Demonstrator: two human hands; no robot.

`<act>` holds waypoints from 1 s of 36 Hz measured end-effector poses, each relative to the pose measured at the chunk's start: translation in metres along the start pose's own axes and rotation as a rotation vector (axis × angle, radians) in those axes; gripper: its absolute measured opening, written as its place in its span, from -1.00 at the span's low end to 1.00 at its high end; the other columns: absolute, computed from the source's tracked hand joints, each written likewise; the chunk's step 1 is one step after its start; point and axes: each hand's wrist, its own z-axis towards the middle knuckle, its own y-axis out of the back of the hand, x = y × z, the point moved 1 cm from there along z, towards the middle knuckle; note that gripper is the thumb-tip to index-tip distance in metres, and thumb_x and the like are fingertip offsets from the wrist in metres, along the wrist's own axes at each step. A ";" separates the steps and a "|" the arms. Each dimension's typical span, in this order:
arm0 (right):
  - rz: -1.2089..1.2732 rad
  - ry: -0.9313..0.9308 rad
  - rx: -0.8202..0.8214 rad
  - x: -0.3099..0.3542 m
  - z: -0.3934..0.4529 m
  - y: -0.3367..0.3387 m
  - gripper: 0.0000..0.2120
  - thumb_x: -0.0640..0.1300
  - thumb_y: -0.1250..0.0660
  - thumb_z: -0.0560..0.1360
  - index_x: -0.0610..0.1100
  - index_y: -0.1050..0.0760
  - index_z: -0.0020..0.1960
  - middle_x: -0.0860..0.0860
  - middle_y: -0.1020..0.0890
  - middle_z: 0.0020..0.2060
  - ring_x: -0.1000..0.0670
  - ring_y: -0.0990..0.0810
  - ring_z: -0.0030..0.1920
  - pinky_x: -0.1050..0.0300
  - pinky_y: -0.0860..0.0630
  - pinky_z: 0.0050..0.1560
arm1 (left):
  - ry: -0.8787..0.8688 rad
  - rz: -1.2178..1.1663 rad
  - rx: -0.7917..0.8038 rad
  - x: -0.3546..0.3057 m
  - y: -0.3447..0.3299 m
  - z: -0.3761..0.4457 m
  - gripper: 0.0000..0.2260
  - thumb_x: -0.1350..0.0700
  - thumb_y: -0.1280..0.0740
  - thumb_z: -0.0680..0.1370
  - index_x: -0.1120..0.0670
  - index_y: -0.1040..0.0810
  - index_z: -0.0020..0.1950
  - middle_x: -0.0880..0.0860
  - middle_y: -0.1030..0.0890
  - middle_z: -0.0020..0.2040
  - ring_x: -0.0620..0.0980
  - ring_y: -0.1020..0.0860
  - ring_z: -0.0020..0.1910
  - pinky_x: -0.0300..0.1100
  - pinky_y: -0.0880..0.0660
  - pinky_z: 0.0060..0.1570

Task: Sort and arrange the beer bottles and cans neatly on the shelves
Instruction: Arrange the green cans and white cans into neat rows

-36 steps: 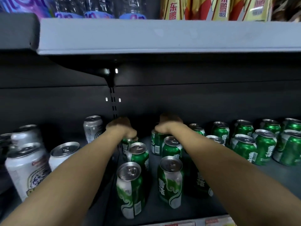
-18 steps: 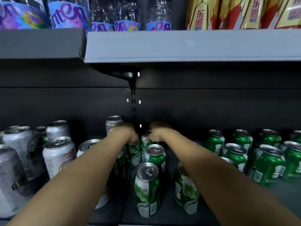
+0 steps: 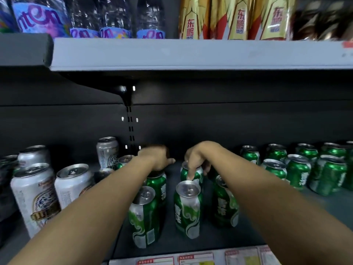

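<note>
On the dark shelf [image 3: 238,238], upright green cans [image 3: 188,209], silver tops, right fingers [image 3: 191,174] gripping one.

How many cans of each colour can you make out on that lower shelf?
green cans: 13
silver-white cans: 5
total: 18, not counting any cut off at the picture's edges or too dark to tell
</note>
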 end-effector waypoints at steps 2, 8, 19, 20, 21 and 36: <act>0.052 0.042 -0.062 0.003 0.003 -0.002 -0.59 -0.08 -0.48 0.46 -0.12 -0.44 0.24 -0.13 -0.42 0.34 -0.20 -0.57 0.14 -0.15 -0.54 0.20 | 0.012 0.018 -0.018 0.004 -0.002 0.000 -0.58 -0.21 -0.24 0.58 0.07 -0.50 0.25 0.11 -0.53 0.26 0.13 -0.51 0.22 -0.10 -0.42 0.09; 0.085 0.137 -0.245 0.033 0.019 -0.003 -0.43 -0.07 -0.46 0.47 -0.22 -0.37 0.39 -0.11 -0.49 0.28 -0.15 -0.53 0.17 -0.03 -0.56 0.09 | 0.041 -0.001 -0.110 0.021 0.004 -0.003 -0.67 -0.18 -0.24 0.58 -0.02 -0.48 0.24 0.08 -0.51 0.26 0.11 -0.50 0.21 -0.10 -0.47 0.09; 0.109 0.179 -0.198 0.046 0.029 0.002 -0.42 -0.16 -0.44 0.48 -0.26 -0.33 0.43 -0.15 -0.46 0.33 -0.15 -0.49 0.27 -0.05 -0.53 0.19 | 0.080 -0.088 -0.258 0.033 0.010 -0.010 -0.75 -0.05 -0.29 0.55 -0.02 -0.52 0.20 0.07 -0.55 0.22 0.11 -0.52 0.18 -0.09 -0.53 0.04; 0.099 0.176 -0.181 0.040 0.027 0.003 -0.45 -0.17 -0.42 0.50 -0.26 -0.35 0.43 -0.14 -0.48 0.28 -0.12 -0.50 0.21 0.02 -0.57 0.06 | 0.070 -0.104 -0.267 0.029 0.010 -0.010 -0.76 -0.03 -0.29 0.55 -0.01 -0.52 0.19 0.08 -0.55 0.22 0.13 -0.52 0.17 -0.07 -0.53 0.04; 0.085 0.168 -0.177 0.034 0.024 0.005 -0.49 -0.18 -0.39 0.52 -0.27 -0.36 0.41 -0.14 -0.51 0.21 -0.09 -0.49 0.13 0.12 -0.54 -0.11 | 0.055 -0.117 -0.275 0.024 0.010 -0.010 -0.77 -0.02 -0.29 0.55 0.00 -0.52 0.18 0.09 -0.55 0.21 0.14 -0.52 0.16 -0.06 -0.53 0.04; 0.161 -0.091 -0.571 -0.066 -0.017 -0.016 -0.93 -0.18 -0.27 0.51 -0.12 -0.52 -0.12 -0.13 -0.58 -0.10 -0.09 -0.51 -0.12 0.10 -0.45 -0.14 | -0.375 -0.537 0.183 -0.093 -0.005 -0.036 -0.79 0.14 -0.49 0.43 0.04 -0.55 0.01 0.02 -0.59 -0.06 0.02 -0.56 -0.04 -0.06 -0.51 0.10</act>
